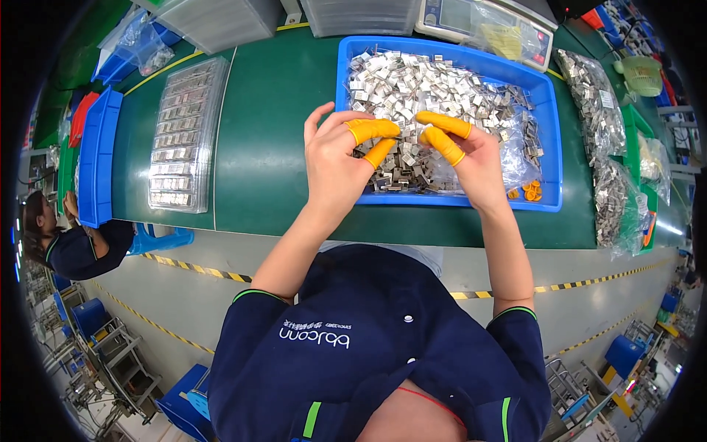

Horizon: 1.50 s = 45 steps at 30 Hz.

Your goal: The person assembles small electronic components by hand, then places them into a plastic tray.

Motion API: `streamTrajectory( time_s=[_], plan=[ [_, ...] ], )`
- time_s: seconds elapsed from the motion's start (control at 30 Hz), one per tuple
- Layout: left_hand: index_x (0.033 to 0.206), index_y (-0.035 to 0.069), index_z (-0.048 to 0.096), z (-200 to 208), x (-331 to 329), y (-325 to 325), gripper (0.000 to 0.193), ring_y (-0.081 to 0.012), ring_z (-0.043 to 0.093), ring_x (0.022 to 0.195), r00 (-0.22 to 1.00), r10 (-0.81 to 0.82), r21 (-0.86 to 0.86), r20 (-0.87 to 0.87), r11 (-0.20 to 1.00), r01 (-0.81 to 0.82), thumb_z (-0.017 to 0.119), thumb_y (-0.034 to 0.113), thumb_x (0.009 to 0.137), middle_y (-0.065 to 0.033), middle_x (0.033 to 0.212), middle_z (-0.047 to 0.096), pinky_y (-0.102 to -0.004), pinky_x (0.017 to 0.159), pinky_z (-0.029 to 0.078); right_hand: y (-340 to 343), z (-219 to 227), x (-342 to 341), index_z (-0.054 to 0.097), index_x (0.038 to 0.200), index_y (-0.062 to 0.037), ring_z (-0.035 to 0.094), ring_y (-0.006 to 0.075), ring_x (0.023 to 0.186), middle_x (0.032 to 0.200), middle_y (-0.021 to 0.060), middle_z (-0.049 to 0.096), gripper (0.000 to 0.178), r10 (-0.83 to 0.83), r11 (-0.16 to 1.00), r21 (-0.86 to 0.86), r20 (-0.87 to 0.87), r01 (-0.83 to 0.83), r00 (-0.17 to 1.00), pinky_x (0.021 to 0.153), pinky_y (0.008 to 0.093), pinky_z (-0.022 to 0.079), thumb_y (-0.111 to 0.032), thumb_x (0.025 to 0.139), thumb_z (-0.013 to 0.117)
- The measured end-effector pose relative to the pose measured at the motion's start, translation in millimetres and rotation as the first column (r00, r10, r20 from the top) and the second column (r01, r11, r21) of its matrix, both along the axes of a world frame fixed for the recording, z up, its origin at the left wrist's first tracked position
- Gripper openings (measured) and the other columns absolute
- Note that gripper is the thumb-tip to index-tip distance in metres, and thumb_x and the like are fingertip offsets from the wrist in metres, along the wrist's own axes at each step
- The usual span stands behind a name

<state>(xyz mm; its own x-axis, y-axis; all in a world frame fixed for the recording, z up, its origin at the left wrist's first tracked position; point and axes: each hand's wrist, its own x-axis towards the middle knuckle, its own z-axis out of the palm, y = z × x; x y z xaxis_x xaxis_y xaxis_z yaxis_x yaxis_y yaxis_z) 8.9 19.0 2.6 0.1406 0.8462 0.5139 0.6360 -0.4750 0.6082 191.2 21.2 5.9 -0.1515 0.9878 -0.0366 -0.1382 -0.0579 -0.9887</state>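
Over a blue tray (557, 147) heaped with small metal-and-white connector-like parts (401, 77), both my hands are raised close together. Yellow finger cots cover the thumb and forefinger of each. My left hand (331, 162) has those two fingertips drawn into a pinch. Facing it, a short gap away, my right hand (480, 163) is pinched in the same way. Whatever lies between the fingertips is too small to tell. Darker grey parts (405, 173) and a crumpled clear bag (519, 158) lie in the tray, and spare orange finger cots (532, 191) sit in its near right corner.
Left on the green table (269, 132) lies a clear blister tray (180, 140) with rows of parts. Behind are a scale (456, 18) and clear bins (221, 22). Filled bags (610, 195) lie at right. A blue bin (99, 155) and another person (92, 247) are far left.
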Motion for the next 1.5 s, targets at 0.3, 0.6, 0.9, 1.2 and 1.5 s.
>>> streamTrajectory(
  time_s=[0.3, 0.6, 0.9, 1.2, 1.5],
  plan=[
    [0.090, 0.003, 0.067, 4.4, 6.5, -10.4, 0.022, -0.0124, 0.062, 0.078, 0.819, 0.097, -0.452, 0.566, 0.867, 0.209, 0.068, -0.001, 0.068, -0.0068, 0.085, 0.066, -0.0238, 0.069, 0.049, -10.7, -2.2, -19.7, 0.056, 0.098, 0.0069, 0.062, 0.0172, 0.075, 0.091, 0.0119, 0.062, 0.023, -0.107, 0.987, -0.135, -0.107, 0.092, 0.988, 0.071, 0.0260, 0.052, 0.001, 0.076, 0.063],
    [0.096, -0.005, 0.062, 5.7, -2.1, -3.1, 0.023, -0.0136, 0.060, 0.083, 0.619, 0.179, -0.498, 0.764, 0.775, 0.390, 0.064, -0.003, 0.074, -0.0101, 0.094, 0.063, -0.0239, 0.076, 0.048, -12.1, -3.6, -23.4, 0.057, 0.098, 0.0073, 0.062, 0.0217, 0.084, 0.094, 0.0140, 0.061, 0.021, -0.153, 0.979, -0.170, -0.262, 0.111, 0.953, 0.075, 0.0286, 0.051, 0.001, 0.079, 0.060],
    [0.089, -0.004, 0.062, 7.3, -3.1, -2.6, 0.018, -0.0134, 0.061, 0.079, 0.649, 0.158, -0.507, 0.745, 0.766, 0.395, 0.066, -0.003, 0.071, -0.0098, 0.089, 0.064, -0.0233, 0.074, 0.048, -18.3, 0.7, -16.9, 0.063, 0.093, 0.0029, 0.061, 0.0159, 0.084, 0.092, 0.0100, 0.064, 0.017, -0.138, 0.986, 0.104, 0.088, 0.129, 0.987, 0.077, 0.0251, 0.048, -0.001, 0.076, 0.063],
    [0.087, -0.005, 0.064, 4.7, -9.3, -9.0, 0.019, -0.0112, 0.060, 0.079, 0.749, 0.051, -0.541, 0.661, 0.723, 0.429, 0.069, -0.001, 0.069, -0.0085, 0.086, 0.065, -0.0236, 0.073, 0.048, -29.4, 21.3, -2.1, 0.066, 0.087, -0.0009, 0.064, 0.0158, 0.075, 0.085, 0.0095, 0.066, 0.018, -0.084, 0.962, 0.267, 0.474, -0.053, 0.876, 0.070, 0.0233, 0.048, 0.001, 0.069, 0.067],
    [0.093, -0.001, 0.046, 19.4, -12.4, -12.7, 0.034, -0.0166, 0.062, 0.082, 0.659, -0.038, -0.468, 0.751, 0.674, 0.572, 0.069, -0.005, 0.067, -0.0087, 0.082, 0.062, -0.0278, 0.073, 0.049, -25.8, 10.6, 6.1, 0.060, 0.098, 0.0021, 0.062, 0.0146, 0.082, 0.089, 0.0082, 0.062, 0.029, 0.188, 0.980, -0.068, 0.032, -0.185, 0.982, 0.072, 0.0253, 0.051, 0.001, 0.070, 0.068]
  ],
)
